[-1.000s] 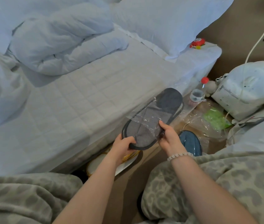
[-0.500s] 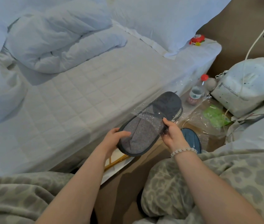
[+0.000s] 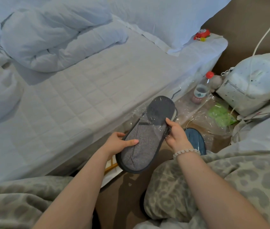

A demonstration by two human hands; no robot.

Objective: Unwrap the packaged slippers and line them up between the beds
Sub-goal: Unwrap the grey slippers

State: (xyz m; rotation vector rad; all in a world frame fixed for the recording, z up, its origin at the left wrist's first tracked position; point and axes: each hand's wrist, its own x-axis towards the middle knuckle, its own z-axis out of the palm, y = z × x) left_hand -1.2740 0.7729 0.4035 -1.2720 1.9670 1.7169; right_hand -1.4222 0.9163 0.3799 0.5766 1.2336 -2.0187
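A grey slipper with a dark toe cap is held in the air over the gap between the beds. Its heel half is bare, while clear plastic wrap still covers the toe half. My left hand grips the slipper's left edge near the heel, thumb on the insole. My right hand pinches the wrap at the slipper's right edge. A blue slipper lies on the floor just behind my right hand, partly hidden by it.
The white bed with a bunched duvet runs along the left. On the floor at right lie crumpled clear plastic with a green packet, a red-capped bottle and a white backpack. My patterned knees fill the bottom.
The slipper's heel has slid further out of the wrap toward me. My left hand shifted from the heel end to the slipper's left side; my right hand kept pinching the plastic.
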